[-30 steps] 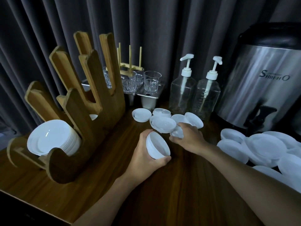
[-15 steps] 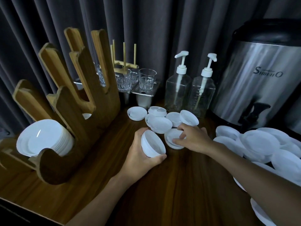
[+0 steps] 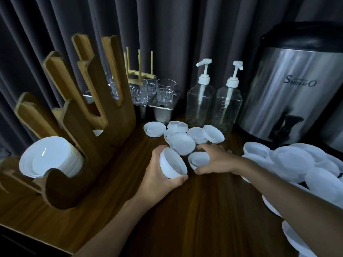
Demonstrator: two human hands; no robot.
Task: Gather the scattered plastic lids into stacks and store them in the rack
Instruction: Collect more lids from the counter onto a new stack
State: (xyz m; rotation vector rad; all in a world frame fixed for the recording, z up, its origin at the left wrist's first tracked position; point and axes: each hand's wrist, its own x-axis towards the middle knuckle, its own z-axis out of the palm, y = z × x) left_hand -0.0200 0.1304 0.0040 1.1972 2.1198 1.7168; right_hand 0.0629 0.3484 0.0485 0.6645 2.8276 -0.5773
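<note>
left hand (image 3: 157, 175) is gripping a small stack of lids (image 3: 172, 164) mid-table; right hand (image 3: 215, 160) is pinching a loose lid (image 3: 197, 159). one stack is sitting in the rack (image 3: 89, 112) at the left edge. many lids are lying scattered toward the back and right edges.

A single wide-angle view comes from the person's head, looking forward and down over the wooden tabletop (image 3: 213, 210) toward the dark curtain (image 3: 167, 34) behind it, close enough that both forearms enter from the bottom edge. The left hand (image 3: 159, 175), gripping a stack of lids (image 3: 173, 164), and the right hand (image 3: 217, 160), fingers curled round a single lid (image 3: 197, 159), sit near the frame's middle. The wooden rack (image 3: 89, 127) fills the left side and the steel urn (image 3: 297, 93) the right, with upright lines leaning at the edges.
</note>
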